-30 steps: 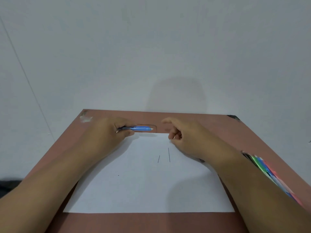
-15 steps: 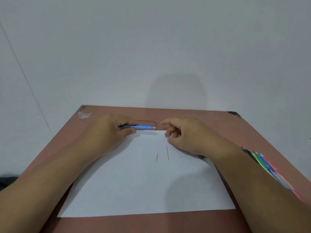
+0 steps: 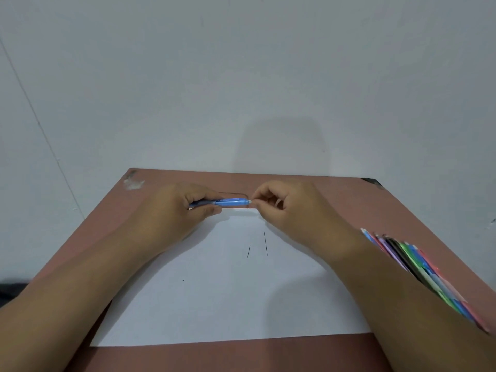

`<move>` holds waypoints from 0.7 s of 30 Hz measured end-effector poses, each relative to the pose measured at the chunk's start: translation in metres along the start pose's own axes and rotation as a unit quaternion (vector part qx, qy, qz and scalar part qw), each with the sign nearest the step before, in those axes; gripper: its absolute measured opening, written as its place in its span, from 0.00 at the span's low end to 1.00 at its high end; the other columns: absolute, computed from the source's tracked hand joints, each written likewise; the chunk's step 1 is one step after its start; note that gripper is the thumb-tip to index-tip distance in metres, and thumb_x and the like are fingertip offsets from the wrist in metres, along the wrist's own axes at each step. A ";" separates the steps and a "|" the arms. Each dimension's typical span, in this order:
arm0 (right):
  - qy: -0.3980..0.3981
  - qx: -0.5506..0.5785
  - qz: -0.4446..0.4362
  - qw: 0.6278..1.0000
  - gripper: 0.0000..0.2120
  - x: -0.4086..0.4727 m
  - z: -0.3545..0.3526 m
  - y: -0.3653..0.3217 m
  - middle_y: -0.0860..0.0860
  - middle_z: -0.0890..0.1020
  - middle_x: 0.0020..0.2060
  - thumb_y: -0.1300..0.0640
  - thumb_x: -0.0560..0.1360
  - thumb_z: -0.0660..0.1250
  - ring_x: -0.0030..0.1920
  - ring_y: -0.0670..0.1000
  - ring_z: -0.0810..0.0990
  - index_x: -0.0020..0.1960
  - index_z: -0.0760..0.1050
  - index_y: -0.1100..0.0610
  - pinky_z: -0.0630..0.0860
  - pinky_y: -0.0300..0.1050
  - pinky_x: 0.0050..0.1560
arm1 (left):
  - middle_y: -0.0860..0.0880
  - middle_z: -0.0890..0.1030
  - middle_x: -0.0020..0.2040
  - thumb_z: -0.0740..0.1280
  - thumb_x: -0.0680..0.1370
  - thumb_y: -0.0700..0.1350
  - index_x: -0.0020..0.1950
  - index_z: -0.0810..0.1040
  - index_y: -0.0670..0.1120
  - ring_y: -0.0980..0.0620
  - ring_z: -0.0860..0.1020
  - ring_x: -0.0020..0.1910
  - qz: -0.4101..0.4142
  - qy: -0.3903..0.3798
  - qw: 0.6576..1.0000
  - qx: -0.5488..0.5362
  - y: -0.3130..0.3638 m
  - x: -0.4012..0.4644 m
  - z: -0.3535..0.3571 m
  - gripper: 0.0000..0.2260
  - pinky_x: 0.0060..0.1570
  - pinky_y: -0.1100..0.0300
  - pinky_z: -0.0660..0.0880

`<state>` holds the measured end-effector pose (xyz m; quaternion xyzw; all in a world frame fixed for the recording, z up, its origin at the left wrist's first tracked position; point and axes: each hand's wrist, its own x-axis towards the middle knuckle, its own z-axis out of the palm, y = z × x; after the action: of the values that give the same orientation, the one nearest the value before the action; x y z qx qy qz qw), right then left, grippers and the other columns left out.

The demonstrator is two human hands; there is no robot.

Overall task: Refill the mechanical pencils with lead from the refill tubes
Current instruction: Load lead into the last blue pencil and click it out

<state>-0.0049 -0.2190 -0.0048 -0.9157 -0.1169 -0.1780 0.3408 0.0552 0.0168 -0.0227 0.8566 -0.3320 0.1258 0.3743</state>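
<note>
Two spare leads [image 3: 265,243] lie on the paper [image 3: 230,304] just below the pencil [image 3: 228,202], which the left hand [image 3: 177,210] grips level so the right hand [image 3: 284,208], pinched at its end, can probably feed a lead in.

A reddish-brown table [image 3: 335,200] with a pale scuffed patch at its far left corner and a small black mark at its far right corner. On it lies a plain white sheet of paper [image 3: 214,304] carrying two thin dark grey leads [image 3: 265,243] and one tiny black speck. A mechanical pencil [image 3: 228,202] has a bright blue barrel, darker blue toward one end and pale at the other tip. At the right edge, a row of pencils [image 3: 418,267] shows stripes of blue, pink, purple, black, green and light blue. The wall [image 3: 241,76] behind is plain pale grey-white.
</note>
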 end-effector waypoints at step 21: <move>-0.143 -0.121 0.120 0.975 0.06 -0.003 -0.028 0.002 0.35 0.81 0.32 0.56 0.72 0.69 0.35 0.47 0.83 0.38 0.83 0.49 0.84 0.50 0.39 | 0.65 0.81 0.45 0.73 0.77 0.44 0.47 0.81 0.65 0.58 0.79 0.45 0.001 -0.005 1.000 -0.007 -0.001 0.000 -0.001 0.14 0.39 0.69 0.70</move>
<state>-0.0137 -0.2392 0.0127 -0.9735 -0.0313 -0.0162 0.2261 0.0558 0.0180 -0.0228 0.8541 -0.3361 0.1195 0.3786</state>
